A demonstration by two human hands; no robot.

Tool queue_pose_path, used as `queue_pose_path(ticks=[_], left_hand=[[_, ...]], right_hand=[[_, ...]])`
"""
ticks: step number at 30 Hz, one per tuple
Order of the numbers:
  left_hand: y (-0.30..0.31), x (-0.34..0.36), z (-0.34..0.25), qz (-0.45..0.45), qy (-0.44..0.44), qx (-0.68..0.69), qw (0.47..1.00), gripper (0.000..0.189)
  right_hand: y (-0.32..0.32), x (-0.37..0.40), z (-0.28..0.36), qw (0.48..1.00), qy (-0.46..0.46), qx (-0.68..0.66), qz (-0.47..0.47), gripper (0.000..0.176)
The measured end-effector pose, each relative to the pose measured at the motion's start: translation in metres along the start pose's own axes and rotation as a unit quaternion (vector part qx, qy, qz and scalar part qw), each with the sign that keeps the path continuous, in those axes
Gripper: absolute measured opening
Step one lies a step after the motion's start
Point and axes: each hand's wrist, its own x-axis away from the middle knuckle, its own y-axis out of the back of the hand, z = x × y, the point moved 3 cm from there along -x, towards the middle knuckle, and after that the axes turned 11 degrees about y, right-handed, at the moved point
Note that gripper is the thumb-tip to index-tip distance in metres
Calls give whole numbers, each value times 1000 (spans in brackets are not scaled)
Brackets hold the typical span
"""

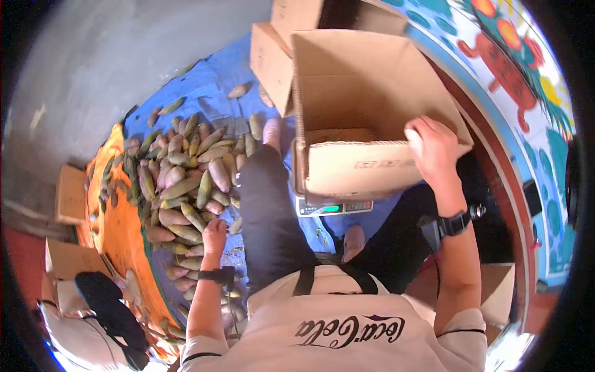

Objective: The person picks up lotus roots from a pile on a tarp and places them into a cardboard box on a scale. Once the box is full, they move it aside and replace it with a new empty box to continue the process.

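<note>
My right hand is closed over the upper edge of a big open cardboard box, which rests tilted on a digital scale with a lit green display. Little shows inside the box beyond its bare brown walls. On the left, my left hand hangs over the near right side of a heap of oblong green-and-purple fruits. Its fingers point down and are mostly hidden, and I see no fruit lifted in it.
A blue tarp and an orange sheet lie under the fruits. More cardboard boxes stand behind the open box, at far left and lower right. Another person with a black cap is at lower left. A painted wall borders the right.
</note>
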Motion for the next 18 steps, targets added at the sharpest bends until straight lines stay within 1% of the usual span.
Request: queue_pose_path(ticks=[1, 2, 4, 5, 6, 7, 10, 11, 15, 17, 18], left_hand=[[7, -2, -12, -28, 3, -63, 998, 16], [11, -1, -19, -52, -45, -7, 998, 16], [20, -2, -34, -73, -74, 34, 994, 17], [22, -2, -40, -65, -54, 55, 995, 18], [26, 6, -61, -51, -61, 98, 992, 19], [29, 10, -74, -61, -69, 93, 991, 19], [32, 20, -105, -79, -84, 89, 989, 21], [32, 21, -110, -88, -88, 92, 988, 22], [28, 22, -120, -71, -82, 71, 992, 24], [28, 29, -139, -77, -110, 93, 987, 26], [27, 28, -140, -74, -112, 93, 987, 26]], right_hand=[[1, 1, 0, 1000, -3, -1, 2, 19], [2, 2, 0, 1000, -3, -3, 4, 21], [3, 4, 0, 1000, -10, 7, -1, 24], [4, 4, 1, 1000, -4, -3, -9, 24], [4, 6, 1, 1000, 3, -13, -17, 25], [5, 7, 0, 1000, -4, -11, -15, 25], [4, 7, 0, 1000, 17, -2, -24, 27], [3, 8, -1, 1000, 15, 0, -19, 28], [3, 8, -2, 1000, 15, 2, -23, 29], [1, 7, -3, 1000, 19, -6, -23, 30], [1, 7, -2, 1000, 17, -3, -22, 30]])
